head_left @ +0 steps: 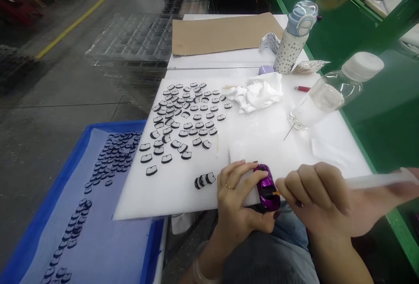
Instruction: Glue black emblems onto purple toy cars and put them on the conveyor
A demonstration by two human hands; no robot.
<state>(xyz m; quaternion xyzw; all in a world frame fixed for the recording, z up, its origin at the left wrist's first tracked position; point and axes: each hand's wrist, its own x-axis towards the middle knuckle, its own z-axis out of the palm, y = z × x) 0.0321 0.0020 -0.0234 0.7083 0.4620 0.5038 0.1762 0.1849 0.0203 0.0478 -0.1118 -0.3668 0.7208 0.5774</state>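
Observation:
My left hand [237, 201] is closed around a shiny purple toy car [269, 183], with fingers along its far side and the thumb at its near end. The car is above the table's front edge. My right hand [314, 192] is curled just right of the car. A thin orange-tipped stick [276, 193] shows between its fingertips and the car's dark window area; most of the stick is hidden. A white strip [379, 180] lies along the right hand's far side; I cannot tell whether it is held. Left of my left hand, several small dark-edged parts [204, 180] stand in a row.
Many similar parts [186, 118] are spread over the white table [262, 135]. A blue tray [19, 236] at lower left holds more. Crumpled white tissue [258, 93], a clear bottle [321, 100], a dotted bottle [291, 48], a red pen [302, 88] and cardboard [222, 35] are farther back.

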